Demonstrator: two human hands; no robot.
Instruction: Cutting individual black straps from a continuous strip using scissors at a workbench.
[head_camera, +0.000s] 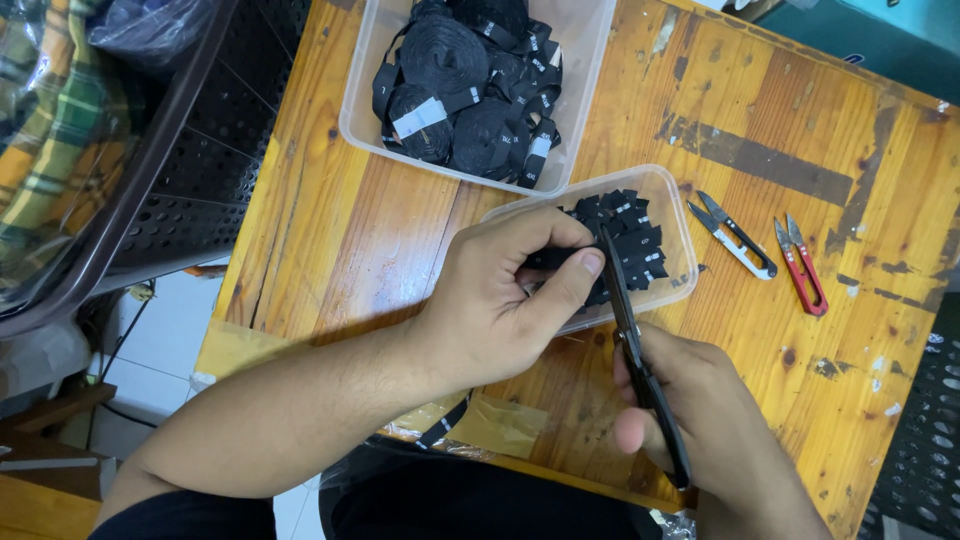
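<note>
Left hand (500, 300) pinches black tape (548, 258); right hand (700, 420) grips scissors (635, 350). Beyond them, tub (672, 200) partly filled with cut labels (625, 235); rolls (460, 90) apparently remain uncut.

Two snips (768, 250) lie right of the small tub (672, 200), the big tub (365, 100) behind.

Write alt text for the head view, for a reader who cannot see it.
A left hand pinches black label tape while the right hand cuts it with black scissors over a small clear tub of cut labels. Two thread snips lie on the wooden table.
</note>
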